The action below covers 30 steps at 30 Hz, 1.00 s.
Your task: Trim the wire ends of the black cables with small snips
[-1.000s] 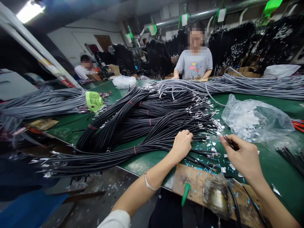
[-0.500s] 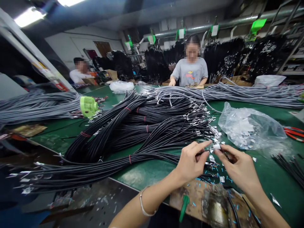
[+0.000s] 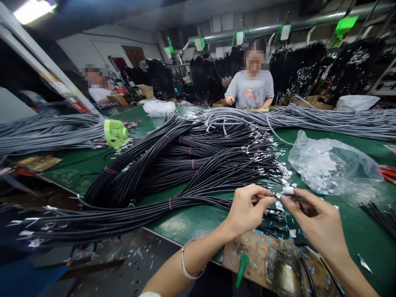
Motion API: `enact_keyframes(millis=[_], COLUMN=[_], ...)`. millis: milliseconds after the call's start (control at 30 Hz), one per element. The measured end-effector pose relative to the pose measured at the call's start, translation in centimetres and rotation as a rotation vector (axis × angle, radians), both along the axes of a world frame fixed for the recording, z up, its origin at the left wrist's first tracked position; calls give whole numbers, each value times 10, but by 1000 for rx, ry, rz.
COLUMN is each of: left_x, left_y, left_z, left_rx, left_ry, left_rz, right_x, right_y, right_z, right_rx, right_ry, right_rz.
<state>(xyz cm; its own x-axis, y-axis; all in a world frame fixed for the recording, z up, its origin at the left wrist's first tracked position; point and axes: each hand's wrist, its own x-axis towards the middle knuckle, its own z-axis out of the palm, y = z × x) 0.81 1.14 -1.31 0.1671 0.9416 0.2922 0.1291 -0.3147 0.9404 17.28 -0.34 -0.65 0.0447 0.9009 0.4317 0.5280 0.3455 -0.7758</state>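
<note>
One scuffed brown wooden board (image 3: 253,264) lies nearest at the table edge, with a green plastic lever handle (image 3: 243,270) at its left and a tape-wrapped metal block (image 3: 286,268) on top. It sits below the forearms, so the elbows would do best kept off it.

Just beyond, the two hands meet over a scatter of small blue clippings (image 3: 287,225). The left hand (image 3: 251,208) is closed in a pinch of thumb and forefinger on a thin, pale-tipped cable end (image 3: 277,194). The right hand (image 3: 318,218) grips a short white cylindrical piece (image 3: 288,190) between thumb and forefinger, right by that tip; whether the two touch is too small to tell. Something dark lies in the right palm, its kind unclear. Good handling here probably means pinching close to the tip so that it cannot bend, lining both parts up straight, and moving only one hand at a time.

Left of the hands, a long bundle of black rubbery cables (image 3: 198,201), bound with a thin red tie (image 3: 170,204), runs along the green tabletop (image 3: 182,220); a tug there could spoil the alignment. Farther right slumps a clear crumpled plastic bag (image 3: 355,163) of white pieces. Behind stretch thick grey cables (image 3: 328,121), then a co-worker in a grey T-shirt (image 3: 251,88).
</note>
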Motion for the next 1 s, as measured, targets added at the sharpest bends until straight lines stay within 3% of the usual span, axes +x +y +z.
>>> enact_keyframes(millis=[300, 533, 733, 1000], left_x=[-6, -6, -7, -5], left_y=[-3, -3, -4, -3], left_z=[13, 13, 15, 12], left_rx=[183, 173, 122, 4], left_ry=[214, 169, 163, 113], left_rz=[-15, 48, 28, 52], right_x=[-3, 5, 0, -7], right_y=[-1, 2, -6, -13], right_z=[5, -5, 4, 4], right_rx=[48, -76, 163, 286], right_ry=[-54, -54, -128, -158], right_rz=[73, -29, 37, 92])
